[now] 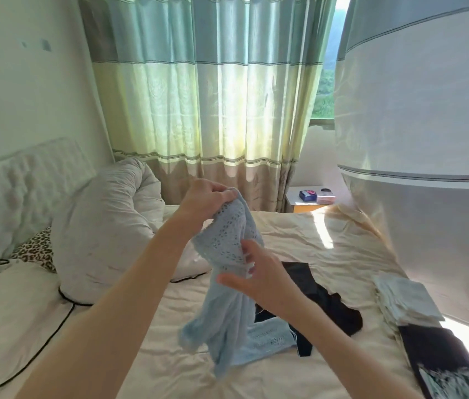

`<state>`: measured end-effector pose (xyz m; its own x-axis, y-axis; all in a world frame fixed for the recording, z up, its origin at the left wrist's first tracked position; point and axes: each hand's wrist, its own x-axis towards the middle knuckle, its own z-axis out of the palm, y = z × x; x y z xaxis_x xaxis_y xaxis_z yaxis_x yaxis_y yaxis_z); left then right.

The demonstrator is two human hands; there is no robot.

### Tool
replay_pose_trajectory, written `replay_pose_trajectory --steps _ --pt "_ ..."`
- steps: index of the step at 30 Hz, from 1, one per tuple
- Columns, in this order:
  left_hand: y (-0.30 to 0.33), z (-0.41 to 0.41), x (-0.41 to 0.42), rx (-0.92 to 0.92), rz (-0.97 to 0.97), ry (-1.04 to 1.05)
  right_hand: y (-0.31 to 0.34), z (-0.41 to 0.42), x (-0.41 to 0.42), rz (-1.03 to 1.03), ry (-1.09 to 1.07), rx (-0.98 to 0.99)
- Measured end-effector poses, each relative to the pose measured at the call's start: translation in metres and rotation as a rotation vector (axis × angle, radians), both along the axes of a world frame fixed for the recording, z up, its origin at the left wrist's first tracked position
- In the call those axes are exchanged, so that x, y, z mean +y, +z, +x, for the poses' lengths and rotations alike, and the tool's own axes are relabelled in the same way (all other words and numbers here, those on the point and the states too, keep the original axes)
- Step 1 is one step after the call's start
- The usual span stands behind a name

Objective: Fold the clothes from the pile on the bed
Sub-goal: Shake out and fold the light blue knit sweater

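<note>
A: How many garments are in play?

B: One is held up: a light blue garment [227,286] with an eyelet-patterned upper part, hanging over the cream bed sheet [299,240]. The left hand [207,198] pinches its top edge, fingers curled tight on the cloth. The right hand [256,276] sits lower against the front of the fabric, thumb out to the left and fingers bent at the eyelet edge; whether they truly grip it I cannot tell

A: And lying on the bed?

B: One black garment [331,306] spread flat just behind the hanging blue one, and a pale blue patterned piece [270,338] under its lower hem. To the right, one stack of folded pale cloths [406,298]; the layers are too blurred to count. Touching that stack's near side lies one black folded item with a white print [446,364]

A: Pillows?

B: Two large white ones: a white pillow with black piping [5,306] nearest, and a rumpled white pillow [103,226] behind it. A leopard-print cloth [38,249] peeks between them and the padded headboard [17,180]

A: Any containers?

B: On the small bedside table [308,201] by the curtains [198,96], two boxes: a dark blue box [308,194] and a pink box [326,199], contents not visible
</note>
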<state>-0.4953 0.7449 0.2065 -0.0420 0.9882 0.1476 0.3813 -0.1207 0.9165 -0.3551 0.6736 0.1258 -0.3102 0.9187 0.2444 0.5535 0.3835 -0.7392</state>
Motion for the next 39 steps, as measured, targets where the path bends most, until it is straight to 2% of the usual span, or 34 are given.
replay_pose_trajectory --steps 2,5,9,14,17,20,22,26,29,31,33,36,39 --pt "-0.001 0.003 0.001 -0.044 -0.021 -0.014 -0.003 0.001 0.007 -0.003 -0.080 0.090" --pt "-0.009 0.005 0.001 -0.184 -0.037 -0.043 0.010 0.010 0.020 -0.162 -0.120 0.372" --pt "-0.048 0.006 -0.020 -0.385 -0.037 -0.141 0.034 0.026 0.040 -0.378 -0.252 0.605" --pt "-0.122 0.031 -0.049 -0.157 -0.119 -0.233 0.038 0.035 0.048 -0.434 -0.318 0.702" --pt "-0.126 0.040 -0.054 -0.007 -0.053 -0.163 0.039 0.038 0.050 -0.445 -0.352 0.805" --pt "-0.113 0.039 -0.048 0.083 -0.003 -0.187 0.039 0.052 0.053 -0.488 -0.412 0.900" --pt "-0.102 0.034 -0.042 0.090 0.013 -0.170 0.036 0.065 0.054 -0.456 -0.452 0.813" --pt "-0.075 0.019 -0.029 0.080 0.078 -0.133 0.016 0.093 0.051 -0.311 -0.545 0.390" --pt "-0.052 0.022 -0.023 0.135 0.142 -0.189 0.009 0.098 0.042 -0.134 -0.395 0.116" --pt "-0.038 0.028 -0.021 0.206 0.183 -0.244 0.009 0.092 0.035 -0.050 -0.171 0.040" --pt "-0.025 0.035 -0.022 0.269 0.225 -0.293 0.007 0.083 0.031 0.002 -0.048 -0.051" --pt "-0.015 0.041 -0.026 0.323 0.262 -0.361 0.002 0.075 0.032 0.131 -0.094 -0.035" --pt "-0.016 0.036 -0.025 0.382 0.280 -0.381 0.005 0.075 0.037 0.176 -0.183 -0.024"
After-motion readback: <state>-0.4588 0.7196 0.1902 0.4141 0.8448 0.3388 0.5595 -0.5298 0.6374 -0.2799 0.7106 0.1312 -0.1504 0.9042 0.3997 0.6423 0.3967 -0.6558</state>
